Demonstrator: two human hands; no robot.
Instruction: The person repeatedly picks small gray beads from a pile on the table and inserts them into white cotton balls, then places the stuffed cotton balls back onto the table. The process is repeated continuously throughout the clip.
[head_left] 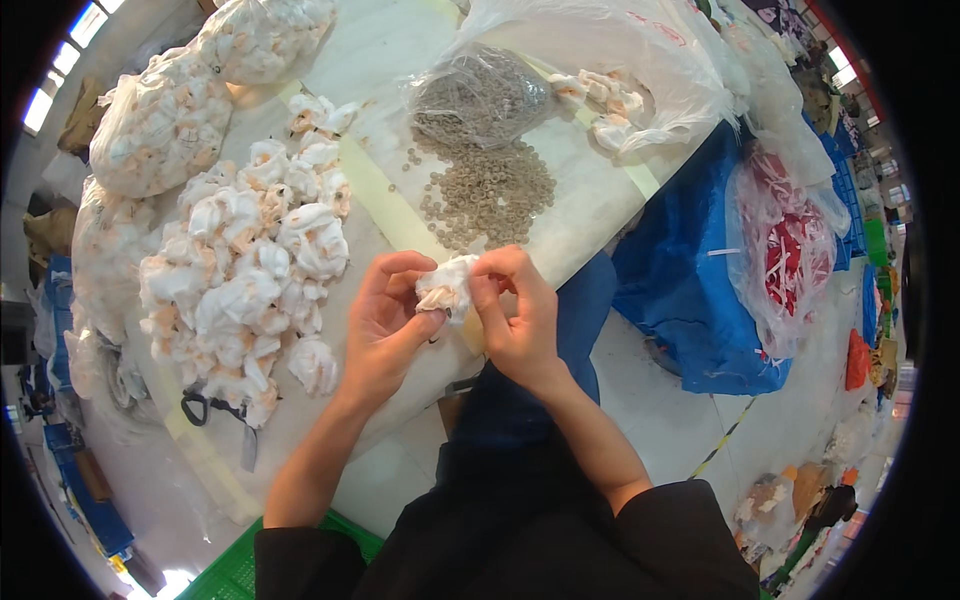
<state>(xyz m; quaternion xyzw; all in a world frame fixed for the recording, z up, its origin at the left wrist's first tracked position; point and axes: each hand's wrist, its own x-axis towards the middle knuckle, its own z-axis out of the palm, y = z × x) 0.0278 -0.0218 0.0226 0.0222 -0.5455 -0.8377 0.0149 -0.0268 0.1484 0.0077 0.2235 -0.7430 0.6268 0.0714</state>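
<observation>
Between my two hands, over the table's near edge, is a small white and peach bundle of soft, crumpled material [445, 284]. My left hand [388, 318] grips its left side between thumb and fingers. On its right side, the thumb and forefinger of my right hand [517, 315] pinch the white part. A large heap of similar white and peach bundles [240, 270] lies to the left of my hands. Just beyond my fingers spreads a pile of small grey-brown rings [490, 195], spilling from a clear plastic bag [475, 95] full of them.
Filled clear bags of bundles [160, 125] stand at the far left. An open plastic bag [640, 60] with a few bundles lies far right. Black-handled scissors [200, 405] rest by the heap. A blue bag [690, 290] stands right of the table, a green crate [235, 565] lower left.
</observation>
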